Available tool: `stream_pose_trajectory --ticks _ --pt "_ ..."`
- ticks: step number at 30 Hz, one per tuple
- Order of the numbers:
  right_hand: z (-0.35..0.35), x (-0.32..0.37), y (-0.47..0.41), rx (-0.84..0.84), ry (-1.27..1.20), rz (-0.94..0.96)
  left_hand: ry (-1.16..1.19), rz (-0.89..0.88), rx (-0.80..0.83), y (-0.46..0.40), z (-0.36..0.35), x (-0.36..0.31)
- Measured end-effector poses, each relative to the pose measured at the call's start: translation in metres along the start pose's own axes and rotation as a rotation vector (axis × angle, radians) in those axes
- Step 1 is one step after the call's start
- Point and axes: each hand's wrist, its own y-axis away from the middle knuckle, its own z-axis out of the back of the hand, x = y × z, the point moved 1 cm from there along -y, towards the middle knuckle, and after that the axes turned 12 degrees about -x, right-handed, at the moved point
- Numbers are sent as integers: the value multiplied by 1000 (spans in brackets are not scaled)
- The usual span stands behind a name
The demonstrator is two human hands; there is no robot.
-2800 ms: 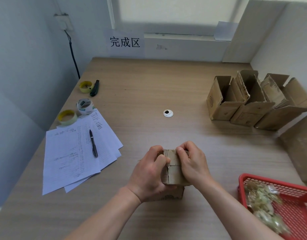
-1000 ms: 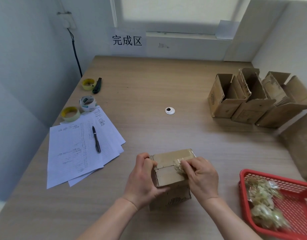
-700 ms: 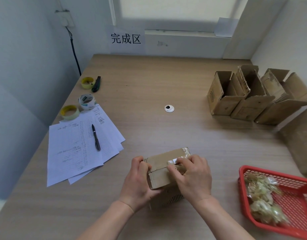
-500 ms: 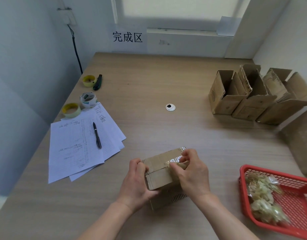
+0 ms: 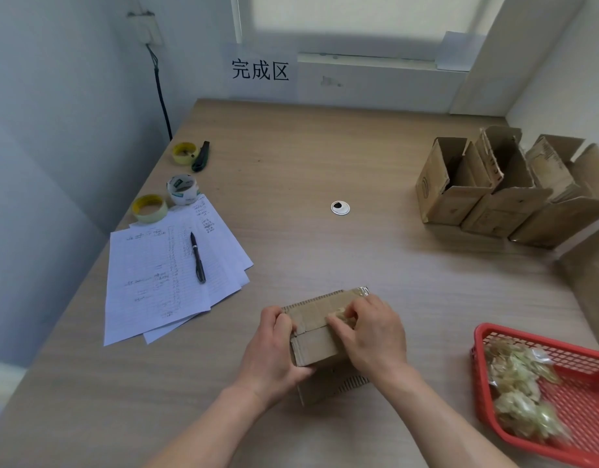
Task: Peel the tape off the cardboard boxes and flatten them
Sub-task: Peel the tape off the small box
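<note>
A small cardboard box (image 5: 320, 336) stands on the near middle of the desk (image 5: 325, 170), held between both hands. Its closed top flaps face up toward the camera, and the seam between them runs along the box's long axis, from near left to far right, so the far right corner points away toward the group of open boxes (image 5: 494, 190) at the right edge. The left hand (image 5: 274, 349) grips the left end of the box, thumb curled over the top edge and fingers wrapped around the side below. The right hand (image 5: 372, 336) lies over the right half of the top, its fingertips curled and pinching a crumpled bit of clear tape (image 5: 342, 314) at the seam; a shiny strip of tape also shows at the far right corner of the lid. A red basket (image 5: 494, 336) holding wads of peeled tape sits on the desk to the right of the box, near but apart from the right forearm. To the left lie sheets of written paper (image 5: 156, 275) with a black pen (image 5: 198, 257) on top, and beyond them three tape rolls (image 5: 182, 189) and a dark utility knife (image 5: 200, 157) along the left edge. A small round white cap (image 5: 340, 208) sits in the middle of the desk. On the back wall is a sign (image 5: 260, 69) with three printed characters.
</note>
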Motion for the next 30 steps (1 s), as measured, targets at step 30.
stream_pose_trajectory --ticks 30 --pt "9 -36 -10 24 -41 -173 -129 -160 77 -20 7 -26"
